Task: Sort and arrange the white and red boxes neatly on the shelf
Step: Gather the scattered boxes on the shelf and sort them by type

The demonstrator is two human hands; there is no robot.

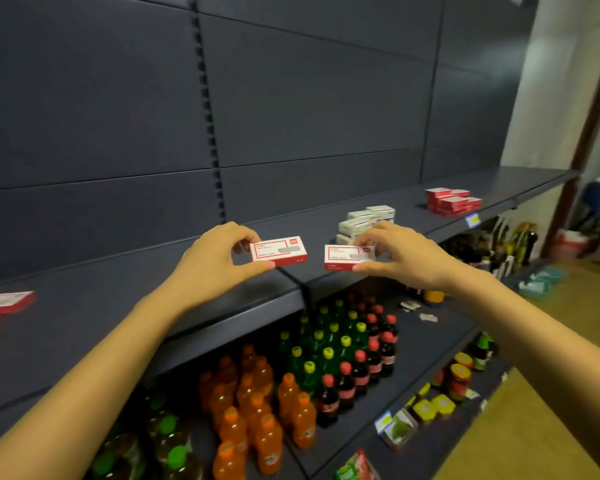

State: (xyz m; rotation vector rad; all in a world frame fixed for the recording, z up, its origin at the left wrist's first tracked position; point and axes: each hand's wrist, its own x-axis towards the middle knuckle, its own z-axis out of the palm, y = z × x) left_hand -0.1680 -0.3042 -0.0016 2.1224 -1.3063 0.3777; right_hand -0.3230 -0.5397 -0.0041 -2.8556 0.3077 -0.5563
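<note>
Over the shelf [118, 306] front, your left hand [212, 258] pinches one red box [278, 251], your right hand [402, 254] a second box [349, 257], thumb against fingers. Both long axes run left-right, printed faces up. Behind sit about four white boxes [364, 220]; farther right, a red stack [452, 201]; far left, two loose boxes [4, 303].

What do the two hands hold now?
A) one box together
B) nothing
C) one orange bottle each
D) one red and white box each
D: the left hand pinches the left box, and the right hand pinches the right box.
</note>
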